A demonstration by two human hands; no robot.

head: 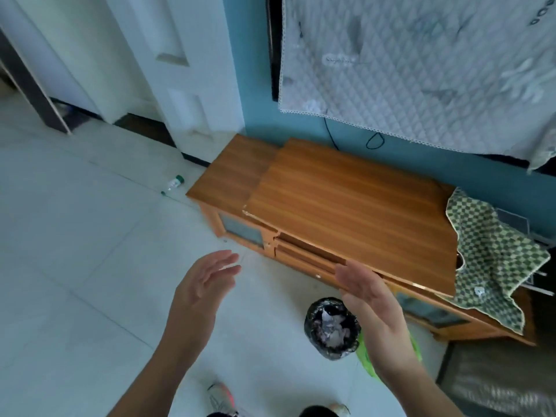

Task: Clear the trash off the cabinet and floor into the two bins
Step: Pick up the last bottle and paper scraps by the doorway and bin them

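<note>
Both the left hand [204, 284] and the right hand [370, 299] were released, palms facing, holding nothing. A black-lined bin [332, 328] of crumpled paper stood at six o'clock from the cabinet [346, 200]; a bottle [175, 183] lay on the floor [75, 251] at nine o'clock.

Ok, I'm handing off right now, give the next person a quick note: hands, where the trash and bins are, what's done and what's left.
Left hand open, empty, over the floor.
Right hand open, empty, by the cabinet's front edge.
Black-lined bin stands on the floor before the cabinet, with crumpled paper in it. A green bag, probably the second bin, is mostly hidden behind the right arm.
Done: cabinet top shows no trash, only a checked cloth.
Left: a small green-capped bottle on the floor by the cabinet's left end.
</note>
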